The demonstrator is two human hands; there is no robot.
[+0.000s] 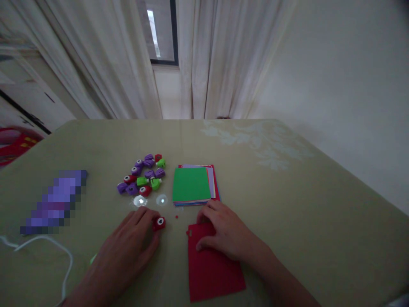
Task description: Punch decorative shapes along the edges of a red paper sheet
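Note:
My left hand point(136, 241) is closed on a small red craft punch point(159, 223) with a dark shape in a white circle. The punch rests at my fingertips, left of a red sheet point(214, 273). My right hand point(223, 228) pinches that sheet at its far edge, thumb on top and fingers curled over the edge. A small hole shows near the sheet's far left corner. One tiny red bit point(177, 216) lies between my hands; another red speck point(187, 233) sits by the sheet's left edge.
Beyond my left hand lie several purple, red and green punches point(142, 181). A stack of coloured sheets point(191, 184), green on top, is at mid-table. Two round whitish spots point(162, 199) show near the punches. To the left are a blurred-out purple object point(56, 202) and a white cable point(68, 256).

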